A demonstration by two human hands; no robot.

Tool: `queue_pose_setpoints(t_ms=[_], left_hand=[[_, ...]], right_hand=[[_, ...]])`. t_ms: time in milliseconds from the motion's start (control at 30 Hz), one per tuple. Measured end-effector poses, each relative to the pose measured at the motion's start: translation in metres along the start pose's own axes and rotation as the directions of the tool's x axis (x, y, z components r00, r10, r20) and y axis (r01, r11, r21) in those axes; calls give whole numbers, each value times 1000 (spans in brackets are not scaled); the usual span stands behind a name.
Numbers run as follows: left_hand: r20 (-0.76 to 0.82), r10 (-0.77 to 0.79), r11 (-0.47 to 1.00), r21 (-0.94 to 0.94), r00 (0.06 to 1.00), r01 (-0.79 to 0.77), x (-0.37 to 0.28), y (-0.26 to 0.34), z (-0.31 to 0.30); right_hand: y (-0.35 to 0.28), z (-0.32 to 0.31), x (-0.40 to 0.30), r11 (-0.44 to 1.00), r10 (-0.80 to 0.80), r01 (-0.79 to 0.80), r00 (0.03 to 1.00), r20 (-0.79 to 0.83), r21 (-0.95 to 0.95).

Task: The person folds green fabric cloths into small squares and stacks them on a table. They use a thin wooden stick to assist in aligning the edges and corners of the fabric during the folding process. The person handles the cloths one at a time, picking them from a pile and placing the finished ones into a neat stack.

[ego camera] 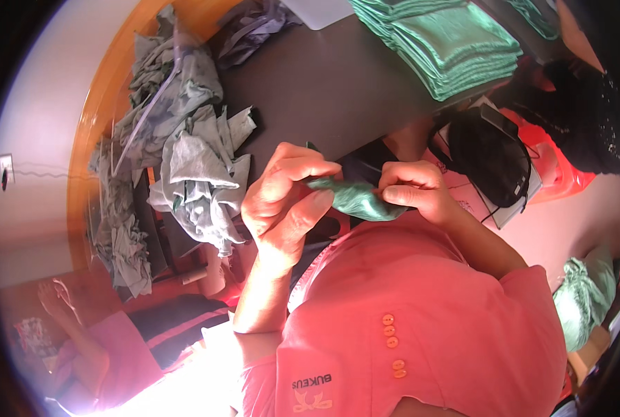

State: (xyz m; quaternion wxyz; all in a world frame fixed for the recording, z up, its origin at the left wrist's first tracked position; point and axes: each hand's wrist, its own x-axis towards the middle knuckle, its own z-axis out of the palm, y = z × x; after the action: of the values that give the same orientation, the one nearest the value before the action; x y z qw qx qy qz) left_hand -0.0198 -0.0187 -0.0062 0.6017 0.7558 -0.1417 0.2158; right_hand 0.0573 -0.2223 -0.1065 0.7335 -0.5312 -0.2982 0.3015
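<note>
Between my hands, a small piece of shiny green cloth (364,200) is bunched up in front of my body. My left hand (284,200) pinches its left end between thumb and fingers. At its right end, my right hand (419,187) grips the cloth with curled fingers. Both hands are just off the near edge of a dark tabletop (315,88). A layered stack of shiny green fabric pieces (445,41) lies at the table's upper right. Crumpled grey-green cloth (200,172) is heaped left of my left hand.
A black bag (489,151) and a red plastic bag (554,167) are at the right. A tied green cloth bundle (583,302) sits lower right. Another person (101,354) is at the lower left. Dark crumpled material (255,34) lies near the table's top edge.
</note>
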Motion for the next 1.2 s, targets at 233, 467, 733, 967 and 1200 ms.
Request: queue_pose_setpoints(t_ms=[233, 467, 733, 967, 1200], left_hand=[[-103, -118, 992, 20, 988, 121, -17, 1, 5], [-225, -155, 955, -284, 962, 87, -27, -9, 7], [-327, -200, 891, -454, 923, 32, -41, -18, 14], [-394, -117, 969, -248, 912, 17, -39, -15, 18], [-409, -138, 979, -193, 902, 63, -35, -7, 17]], right_hand=[[-17, 11, -2, 983, -58, 36, 991, -120, -178], [-13, 18, 1, 958, -191, 150, 970, -153, -244], [-14, 28, 1, 946, -204, 153, 966, -158, -286], [-15, 39, -1, 955, -195, 138, 960, -203, -261], [-15, 44, 0, 844, -394, 244, 886, -243, -478]])
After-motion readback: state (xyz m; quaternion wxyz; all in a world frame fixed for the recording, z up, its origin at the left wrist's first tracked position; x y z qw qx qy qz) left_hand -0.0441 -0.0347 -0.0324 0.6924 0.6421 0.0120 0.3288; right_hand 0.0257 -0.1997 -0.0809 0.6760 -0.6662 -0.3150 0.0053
